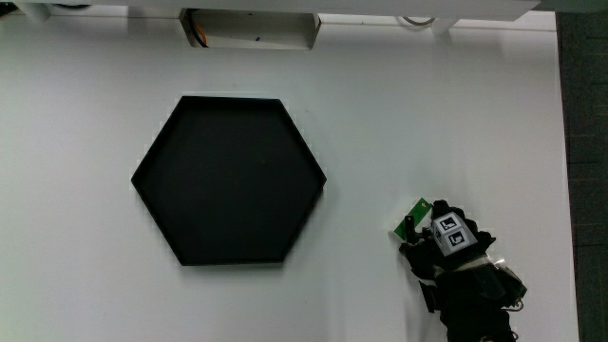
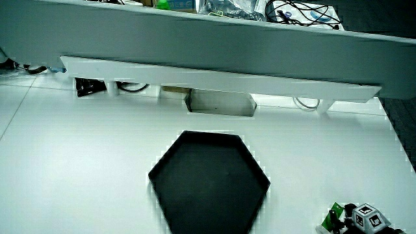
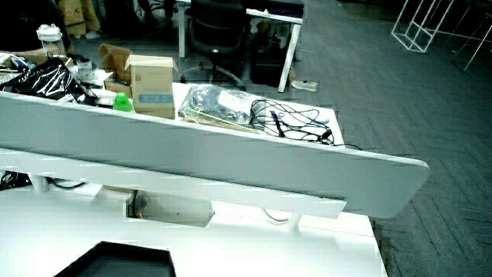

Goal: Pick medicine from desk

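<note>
A small green and white medicine box (image 1: 411, 218) lies on the white table beside the black hexagonal tray (image 1: 229, 179), nearer to the person than the tray's middle. The hand (image 1: 446, 249) in its black glove, with the patterned cube (image 1: 453, 236) on its back, is over the box, fingers curled around it. In a side view the medicine box (image 2: 333, 216) shows as a green corner at the hand (image 2: 361, 221), close to the table's near edge. Most of the box is hidden under the fingers.
The tray (image 2: 208, 182) holds nothing. A rectangular opening (image 1: 249, 29) sits in the table near the low partition (image 2: 214, 49). Boxes and cables (image 3: 254, 108) lie on the neighbouring desk past the partition. The tray's corner (image 3: 115, 261) shows in a side view.
</note>
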`<state>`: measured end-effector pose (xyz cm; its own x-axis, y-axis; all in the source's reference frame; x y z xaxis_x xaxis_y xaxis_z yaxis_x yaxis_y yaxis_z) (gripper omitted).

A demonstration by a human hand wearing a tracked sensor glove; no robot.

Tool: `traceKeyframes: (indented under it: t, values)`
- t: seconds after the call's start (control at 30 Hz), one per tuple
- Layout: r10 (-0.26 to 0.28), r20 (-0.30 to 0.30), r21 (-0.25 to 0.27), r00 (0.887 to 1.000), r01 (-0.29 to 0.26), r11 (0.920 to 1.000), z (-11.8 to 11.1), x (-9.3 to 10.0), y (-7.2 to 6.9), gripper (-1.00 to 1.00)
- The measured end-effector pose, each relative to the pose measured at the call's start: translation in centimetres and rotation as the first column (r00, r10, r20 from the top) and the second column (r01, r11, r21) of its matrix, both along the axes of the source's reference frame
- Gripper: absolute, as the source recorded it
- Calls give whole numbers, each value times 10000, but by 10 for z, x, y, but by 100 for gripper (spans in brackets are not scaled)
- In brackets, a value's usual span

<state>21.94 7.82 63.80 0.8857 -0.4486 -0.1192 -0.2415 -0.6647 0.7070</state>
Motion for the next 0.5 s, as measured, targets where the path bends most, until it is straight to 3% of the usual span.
traceKeyframes:
  t: [0.13, 0.27, 0.5]
  values:
    - [-140, 608, 796, 9981, 91, 9968, -19, -8, 2, 100]
    - [-626, 1012, 1909, 9929, 424, 9807, -43, -27, -2, 100]
    - [-890, 1744, 2094, 9806, 514, 9765, -73, -55, -15, 100]
